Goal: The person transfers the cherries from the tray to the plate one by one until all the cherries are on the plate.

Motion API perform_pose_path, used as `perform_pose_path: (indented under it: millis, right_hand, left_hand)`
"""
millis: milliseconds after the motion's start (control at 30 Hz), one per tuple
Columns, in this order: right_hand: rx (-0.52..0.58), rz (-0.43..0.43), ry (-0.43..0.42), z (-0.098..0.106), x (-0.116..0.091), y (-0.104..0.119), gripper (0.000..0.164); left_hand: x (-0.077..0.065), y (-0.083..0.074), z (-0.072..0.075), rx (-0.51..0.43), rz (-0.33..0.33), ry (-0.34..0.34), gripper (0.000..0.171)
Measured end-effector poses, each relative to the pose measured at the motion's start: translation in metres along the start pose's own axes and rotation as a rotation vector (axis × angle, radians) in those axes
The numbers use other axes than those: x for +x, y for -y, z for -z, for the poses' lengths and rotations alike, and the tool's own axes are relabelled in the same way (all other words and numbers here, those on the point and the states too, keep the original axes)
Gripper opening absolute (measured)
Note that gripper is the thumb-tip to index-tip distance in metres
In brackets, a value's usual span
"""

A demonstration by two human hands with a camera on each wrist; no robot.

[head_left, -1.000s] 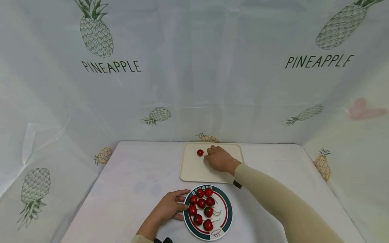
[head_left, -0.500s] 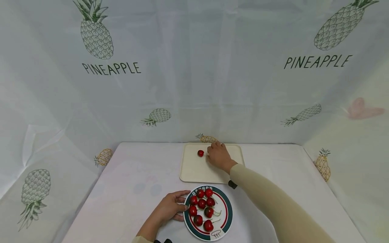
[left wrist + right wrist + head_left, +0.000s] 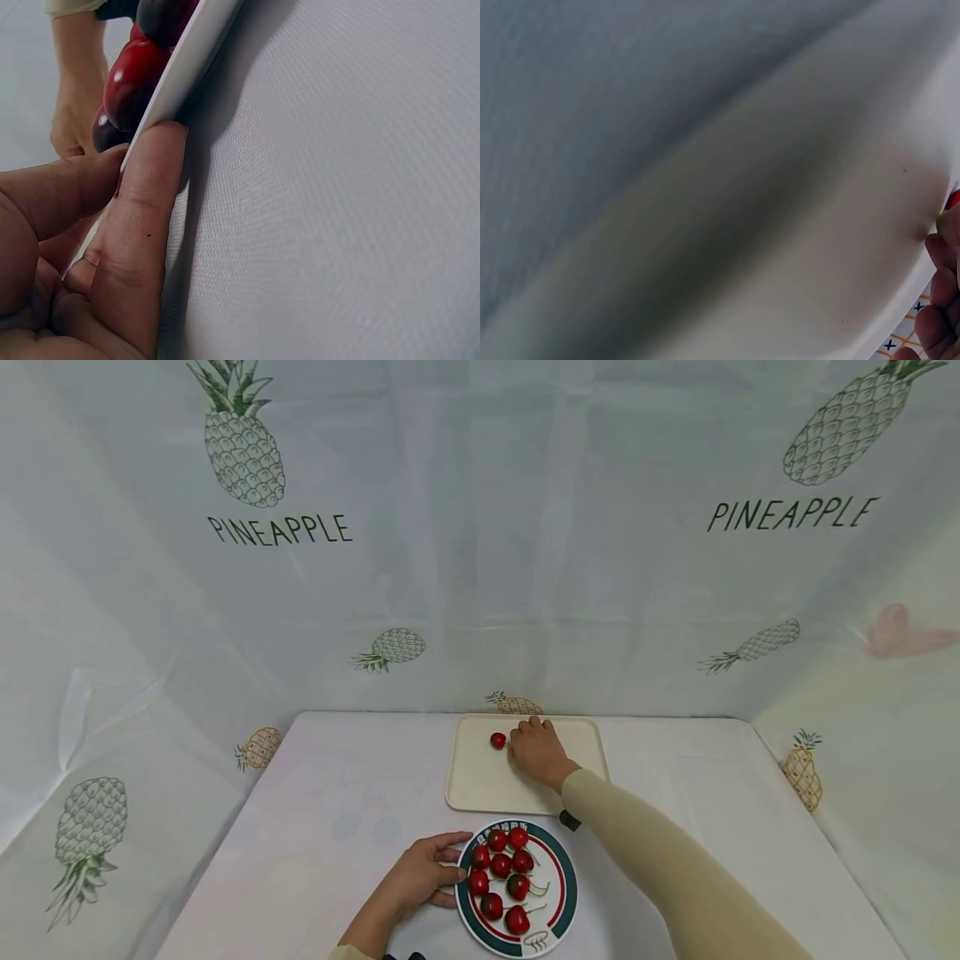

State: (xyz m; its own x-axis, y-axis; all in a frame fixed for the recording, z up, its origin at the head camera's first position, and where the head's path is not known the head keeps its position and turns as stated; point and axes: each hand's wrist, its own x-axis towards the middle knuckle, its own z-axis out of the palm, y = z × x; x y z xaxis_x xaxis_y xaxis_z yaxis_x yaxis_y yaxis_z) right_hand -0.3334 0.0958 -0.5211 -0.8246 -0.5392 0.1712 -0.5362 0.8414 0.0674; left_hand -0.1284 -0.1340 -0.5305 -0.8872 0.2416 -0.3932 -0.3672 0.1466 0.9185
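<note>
In the head view my left hand (image 3: 422,873) holds the left rim of a round plate (image 3: 563,870) with a green border. The left wrist view shows its thumb on the rim and a finger (image 3: 150,172) beneath. Several dark red cherries (image 3: 500,865) with stems lie on the plate. My right hand (image 3: 537,752) is over a cream tray (image 3: 480,785) behind the plate. Its fingertips pinch the green stem of a single cherry (image 3: 498,741), whose red side peeks out beside them in the right wrist view. Part of that stem is hidden by the fingers.
A white cloth covers the table (image 3: 337,793), its far edge just behind the tray. Behind it hangs a pale curtain (image 3: 510,527) printed with pineapples. The plate stands close to the tray's front edge.
My right wrist and forearm have swung a little to the left, with the fingers staying by the lone cherry. The left hand and plate have kept their places.
</note>
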Motion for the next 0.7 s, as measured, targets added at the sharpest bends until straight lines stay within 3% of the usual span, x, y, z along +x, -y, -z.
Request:
perform_pose_path:
  millis: [133,233,367,533,700]
  right_hand:
    - [0.008,0.001,-0.005,0.002,-0.004,-0.001,0.021]
    - [-0.009,0.043,-0.071,0.003,-0.006,-0.005,0.02]
    - [-0.109,0.135,-0.185,0.002,-0.008,-0.014,0.022]
    - [-0.209,0.178,-0.245,0.005,-0.013,-0.018,0.024]
    - [-0.213,0.204,-0.291,0.012,-0.02,-0.019,0.023]
  left_hand:
    - [-0.001,-0.001,-0.003,0.007,-0.001,0.004,0.061]
    - [-0.001,-0.001,-0.004,0.012,0.0,0.005,0.061]
    - [0.0,0.0,-0.003,0.015,0.002,0.003,0.061]
    - [0.001,0.003,0.0,0.011,-0.008,0.014,0.062]
    - [0.003,0.005,0.002,0.013,-0.01,0.016,0.063]
